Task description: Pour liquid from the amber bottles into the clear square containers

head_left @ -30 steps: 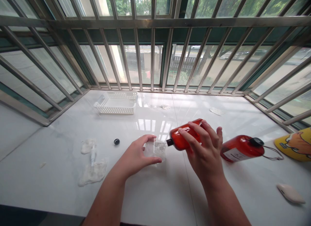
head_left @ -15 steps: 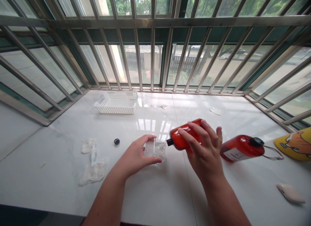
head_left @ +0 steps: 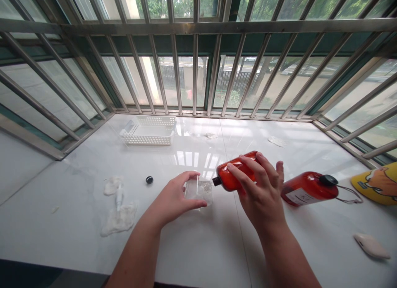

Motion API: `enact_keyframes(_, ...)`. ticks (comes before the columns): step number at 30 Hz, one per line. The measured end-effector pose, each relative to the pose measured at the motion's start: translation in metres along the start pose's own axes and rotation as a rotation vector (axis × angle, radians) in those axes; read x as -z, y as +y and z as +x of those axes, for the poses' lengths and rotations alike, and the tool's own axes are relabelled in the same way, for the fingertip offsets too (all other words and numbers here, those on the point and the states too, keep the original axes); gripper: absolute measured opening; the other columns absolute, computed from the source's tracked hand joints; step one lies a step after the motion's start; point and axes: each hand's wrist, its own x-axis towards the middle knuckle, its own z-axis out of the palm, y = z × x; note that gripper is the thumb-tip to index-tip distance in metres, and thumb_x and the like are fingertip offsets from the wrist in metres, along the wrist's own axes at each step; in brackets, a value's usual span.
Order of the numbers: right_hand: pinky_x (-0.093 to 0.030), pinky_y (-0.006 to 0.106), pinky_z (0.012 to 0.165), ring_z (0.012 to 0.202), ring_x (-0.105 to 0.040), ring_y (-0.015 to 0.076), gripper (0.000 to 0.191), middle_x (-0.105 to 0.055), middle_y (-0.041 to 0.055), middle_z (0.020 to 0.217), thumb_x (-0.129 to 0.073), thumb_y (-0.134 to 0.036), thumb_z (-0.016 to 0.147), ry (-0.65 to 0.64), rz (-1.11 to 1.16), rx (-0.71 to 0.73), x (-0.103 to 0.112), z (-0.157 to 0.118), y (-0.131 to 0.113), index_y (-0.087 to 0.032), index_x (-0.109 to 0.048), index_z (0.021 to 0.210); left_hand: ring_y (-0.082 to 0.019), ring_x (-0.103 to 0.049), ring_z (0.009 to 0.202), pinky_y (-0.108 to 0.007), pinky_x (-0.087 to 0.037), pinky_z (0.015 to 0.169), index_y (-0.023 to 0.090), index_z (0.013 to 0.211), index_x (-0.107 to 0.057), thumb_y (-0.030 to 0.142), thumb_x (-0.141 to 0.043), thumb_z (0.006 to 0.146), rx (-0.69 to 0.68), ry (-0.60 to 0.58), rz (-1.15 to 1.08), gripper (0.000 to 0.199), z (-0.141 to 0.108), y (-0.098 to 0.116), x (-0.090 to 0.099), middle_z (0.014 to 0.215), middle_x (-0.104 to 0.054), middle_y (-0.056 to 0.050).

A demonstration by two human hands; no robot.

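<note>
My left hand [head_left: 180, 197] is closed around a small clear box [head_left: 203, 191], thumb on the near side and fingers on the far side. Something clear and shiny shows inside it; I cannot make out whether it is liquid. In my right hand [head_left: 260, 184] is a red-orange translucent bottle [head_left: 233, 173], tilted so that its uncapped black threaded neck points down and left at the box. The neck is just right of the box and slightly apart from it. A small round black cap [head_left: 149, 180] lies to the left of my left hand.
A second red bottle [head_left: 300, 191] with a black cap and cord stands right of my right hand, beside a yellow container [head_left: 376, 184]. A white basket [head_left: 149, 133] sits at the back left. Wet tissues [head_left: 119, 220], a small tube [head_left: 119, 196] and a beige object [head_left: 371, 246] lie about.
Both hands, the bottle and the box stay in nearly the same place. The shine inside the box looks slightly different.
</note>
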Motion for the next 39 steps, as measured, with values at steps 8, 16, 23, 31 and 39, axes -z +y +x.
enact_keyframes(8, -0.018, 0.071, 0.139, 0.156, -0.052, 0.0351, 0.054, -0.071, 0.0031, 0.148, -0.071, -0.003, 0.096, -0.009, -0.005, 0.004, 0.0005, -0.0001, -0.0009, -0.037, -0.07, 0.138, -0.035, -0.067, 0.136, -0.048, -0.058, 0.113, 0.034, 0.141, -0.069, 0.045, -0.101, 0.074, -0.006, 0.005, -0.002, 0.075, 0.0005, -0.0008, -0.0008, 0.151, -0.07, -0.006)
enact_keyframes(16, -0.017, 0.071, 0.139, 0.157, -0.051, 0.0352, 0.055, -0.07, 0.0037, 0.149, -0.073, -0.002, 0.097, -0.023, -0.006, 0.013, 0.001, -0.001, 0.0, -0.037, -0.07, 0.14, -0.035, -0.066, 0.136, -0.048, -0.057, 0.112, 0.034, 0.142, -0.069, 0.047, -0.101, 0.075, -0.006, -0.006, 0.002, 0.075, 0.0002, -0.0004, -0.0007, 0.152, -0.069, -0.005)
enact_keyframes(23, -0.015, 0.072, 0.139, 0.158, -0.049, 0.0364, 0.061, -0.069, 0.0042, 0.152, -0.075, -0.001, 0.096, -0.046, -0.011, 0.035, 0.0013, -0.0037, 0.0031, -0.038, -0.07, 0.143, -0.034, -0.067, 0.134, -0.047, -0.057, 0.111, 0.036, 0.143, -0.068, 0.048, -0.101, 0.075, -0.012, -0.001, 0.016, 0.076, 0.0015, -0.0034, -0.0018, 0.152, -0.069, -0.004)
enact_keyframes(31, -0.015, 0.073, 0.139, 0.159, -0.049, 0.0368, 0.062, -0.07, 0.0043, 0.152, -0.074, 0.001, 0.096, -0.066, -0.025, 0.051, 0.0022, -0.002, 0.0028, -0.038, -0.069, 0.144, -0.034, -0.066, 0.135, -0.048, -0.056, 0.112, 0.036, 0.143, -0.068, 0.049, -0.101, 0.074, -0.012, 0.001, 0.024, 0.078, 0.0026, -0.0039, -0.0023, 0.151, -0.069, -0.003)
enact_keyframes(39, -0.016, 0.075, 0.138, 0.161, -0.047, 0.0369, 0.061, -0.068, 0.0042, 0.153, -0.068, 0.001, 0.098, -0.079, -0.041, 0.083, 0.0037, -0.0017, 0.0029, -0.038, -0.068, 0.144, -0.034, -0.066, 0.135, -0.048, -0.057, 0.112, 0.038, 0.143, -0.068, 0.051, -0.101, 0.074, -0.007, 0.0, 0.028, 0.078, 0.0022, -0.0047, -0.003, 0.152, -0.069, -0.002)
